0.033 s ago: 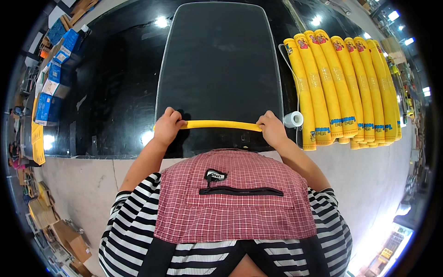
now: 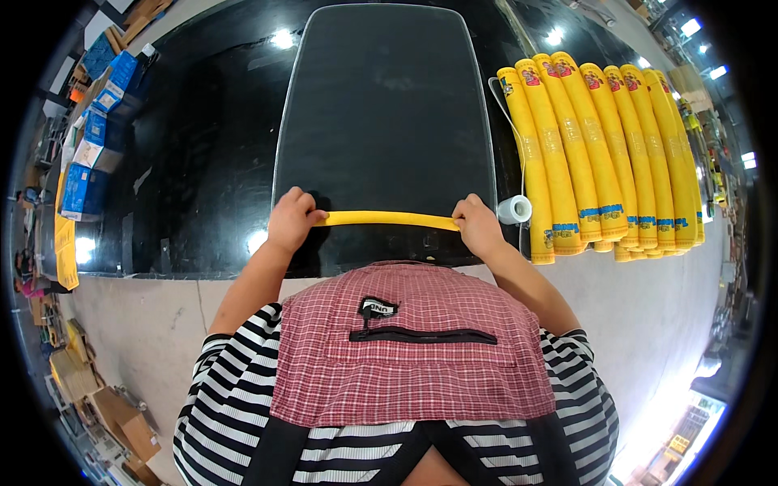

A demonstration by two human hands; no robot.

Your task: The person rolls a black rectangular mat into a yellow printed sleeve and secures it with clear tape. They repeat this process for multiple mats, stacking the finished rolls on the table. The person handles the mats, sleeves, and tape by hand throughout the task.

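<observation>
A long dark grey mat (image 2: 389,113) with a thin pale border lies flat on the black table. Its near end is turned up into a narrow yellow roll (image 2: 389,218). At the left end of this roll, my left hand (image 2: 294,220) is closed, thumb and fingers pinching the edge. My right hand (image 2: 478,225) grips the right end the same way. The yellow strip spans the gap between both hands. Just right of my right hand lies a white roll of tape (image 2: 515,210).
Several yellow rolled mats (image 2: 604,154), bound with clear tape, lie side by side on the right. Blue and white boxes (image 2: 83,190) line the table's (image 2: 186,235) left side, near a yellow sheet (image 2: 66,243). A white cord (image 2: 512,121) runs beside the rolls. Concrete floor (image 2: 146,316) shows in front.
</observation>
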